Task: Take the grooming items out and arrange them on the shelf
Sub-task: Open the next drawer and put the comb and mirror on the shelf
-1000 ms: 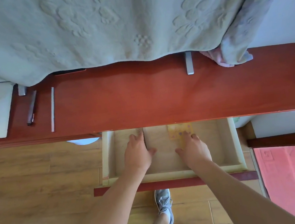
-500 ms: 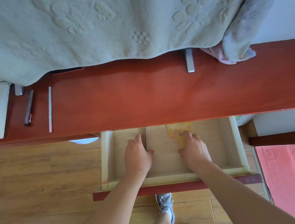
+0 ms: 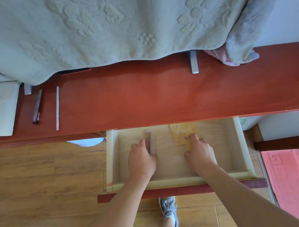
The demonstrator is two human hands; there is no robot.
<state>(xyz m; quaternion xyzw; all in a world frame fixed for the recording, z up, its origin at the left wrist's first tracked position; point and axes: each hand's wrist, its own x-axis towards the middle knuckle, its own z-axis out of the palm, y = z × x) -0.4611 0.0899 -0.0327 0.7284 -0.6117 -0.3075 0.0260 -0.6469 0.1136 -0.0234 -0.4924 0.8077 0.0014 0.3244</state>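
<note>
I am looking down into an open wooden drawer (image 3: 172, 182) pulled out below a red shelf (image 3: 161, 96). The left hand (image 3: 141, 162) curls its fingers and thumb round the near end of a pinkish comb (image 3: 150, 140), which lies lengthwise in the drawer's left half. The right hand (image 3: 201, 154) pinches the narrow handle of a yellow patterned item (image 3: 183, 132), which lies towards the drawer's back. On the shelf's left end lie 1 dark pen (image 3: 37, 108) and 1 silver stick (image 3: 57, 107).
</note>
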